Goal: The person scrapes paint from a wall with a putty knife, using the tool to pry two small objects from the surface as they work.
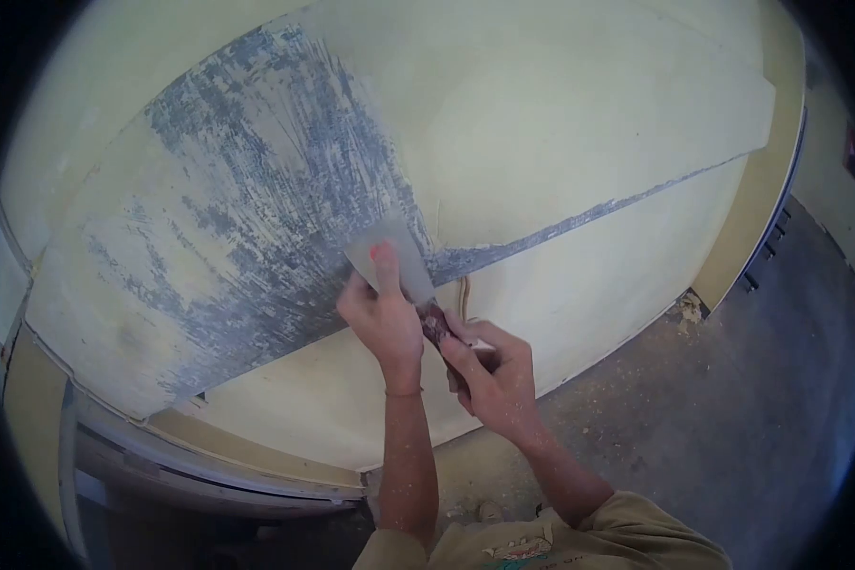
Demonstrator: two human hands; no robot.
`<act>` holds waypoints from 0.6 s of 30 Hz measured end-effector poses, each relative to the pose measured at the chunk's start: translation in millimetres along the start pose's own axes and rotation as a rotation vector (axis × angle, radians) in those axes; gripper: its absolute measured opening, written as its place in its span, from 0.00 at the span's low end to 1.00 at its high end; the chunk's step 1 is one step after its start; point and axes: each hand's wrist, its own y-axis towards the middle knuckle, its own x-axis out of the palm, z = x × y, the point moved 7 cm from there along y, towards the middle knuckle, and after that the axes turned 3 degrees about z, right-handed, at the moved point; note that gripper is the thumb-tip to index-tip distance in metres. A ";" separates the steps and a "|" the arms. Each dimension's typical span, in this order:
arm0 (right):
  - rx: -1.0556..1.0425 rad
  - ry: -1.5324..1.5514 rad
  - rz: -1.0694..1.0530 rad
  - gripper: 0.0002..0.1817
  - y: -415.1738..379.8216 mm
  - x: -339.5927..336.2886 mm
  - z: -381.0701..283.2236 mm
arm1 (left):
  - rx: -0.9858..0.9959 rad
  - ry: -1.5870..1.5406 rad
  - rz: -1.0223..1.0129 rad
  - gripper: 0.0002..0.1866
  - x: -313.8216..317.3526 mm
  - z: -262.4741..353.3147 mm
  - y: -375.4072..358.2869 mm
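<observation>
A putty knife with a broad pale metal blade [411,258] and a dark reddish handle [435,325] lies at a slant against the wall panel. My right hand [499,375] is wrapped round the handle. With the thumb pressed flat on the blade, my left hand [387,321] grips it from the other side; its fingers are partly hidden. Under the blade's left side, the scraped patch [256,161] shows grey-blue streaks between remnants of pale coating. A narrow curled strip [465,296] stands just above my right hand.
Cream coating [560,114] covers the panel's right side, with a thin grey scraped line [589,217] running across it. Flakes lie on the concrete floor [655,418]. A ledge [228,446] runs along the lower left, and a dark rail with short pegs [769,249] stands at right.
</observation>
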 end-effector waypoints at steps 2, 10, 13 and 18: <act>0.006 -0.024 0.017 0.12 -12.1 -6.7 17.0 | 0.013 -0.004 0.012 0.19 -2.4 -10.2 -5.9; -0.021 0.033 0.012 0.12 2.8 4.8 -8.5 | 0.016 -0.004 -0.026 0.16 6.0 6.8 11.9; 0.002 -0.069 0.019 0.12 -0.9 -1.0 0.1 | -0.016 -0.119 -0.002 0.15 4.3 -2.2 7.8; 0.043 -0.037 -0.013 0.13 0.1 -4.3 2.0 | -0.137 -0.129 0.016 0.14 3.0 -11.5 0.2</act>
